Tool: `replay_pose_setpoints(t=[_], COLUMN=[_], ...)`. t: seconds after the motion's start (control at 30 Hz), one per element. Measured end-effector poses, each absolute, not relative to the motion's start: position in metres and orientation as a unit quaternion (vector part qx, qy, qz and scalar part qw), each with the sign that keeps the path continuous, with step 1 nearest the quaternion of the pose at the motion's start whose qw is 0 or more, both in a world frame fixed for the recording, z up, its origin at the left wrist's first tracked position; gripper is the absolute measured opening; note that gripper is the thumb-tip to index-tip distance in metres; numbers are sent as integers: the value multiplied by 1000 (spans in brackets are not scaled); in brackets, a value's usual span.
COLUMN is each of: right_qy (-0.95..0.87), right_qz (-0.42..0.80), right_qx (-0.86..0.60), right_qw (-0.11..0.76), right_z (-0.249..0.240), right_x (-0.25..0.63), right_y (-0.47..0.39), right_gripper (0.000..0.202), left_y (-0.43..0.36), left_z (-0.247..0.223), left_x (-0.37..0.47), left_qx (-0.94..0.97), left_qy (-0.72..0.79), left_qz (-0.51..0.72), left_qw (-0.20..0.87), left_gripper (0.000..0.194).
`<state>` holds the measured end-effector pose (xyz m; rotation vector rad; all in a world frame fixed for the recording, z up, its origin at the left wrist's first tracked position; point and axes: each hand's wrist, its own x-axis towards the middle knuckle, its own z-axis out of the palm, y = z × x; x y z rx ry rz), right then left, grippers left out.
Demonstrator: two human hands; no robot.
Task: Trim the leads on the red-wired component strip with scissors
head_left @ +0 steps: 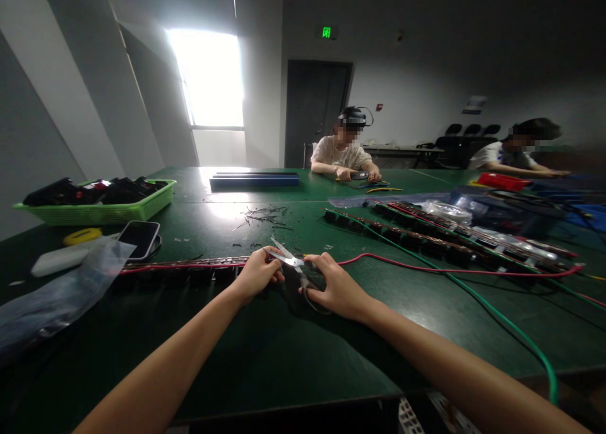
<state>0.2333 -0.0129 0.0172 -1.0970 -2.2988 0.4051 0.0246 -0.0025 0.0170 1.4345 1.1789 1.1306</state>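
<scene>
My right hand (329, 285) grips a pair of scissors (294, 263) by the handles, with the blades spread apart and pointing up to the left. Close beside the blades, my left hand (259, 271) is closed at the right end of a long black strip of parts (189, 271) that has a red wire (156, 266) along it. What exactly the left fingers pinch is partly hidden. A red cable (392, 260) runs from near my right hand across to the right side of the table.
Small dark offcuts (265, 216) lie beyond my hands. At left are a green basket (108, 214) of black parts, a phone (139, 239) and a plastic bag (61, 295). More strips (402, 232) and a green cable (502, 317) lie right. Two people (338, 153) work across the table.
</scene>
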Motion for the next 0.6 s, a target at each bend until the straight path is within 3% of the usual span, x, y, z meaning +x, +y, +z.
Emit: replay_pose_setpoints(t=[0.6], right_qy=[-854], right_qz=[151], right_qx=[-411], right_qw=[282], right_z=[13], right_x=[234], right_y=[-10], right_gripper=[55], left_y=[-2], left_z=[15], left_x=[24], left_qx=[596], left_qy=[477], left_qz=[454], left_qw=[460], left_gripper=[15])
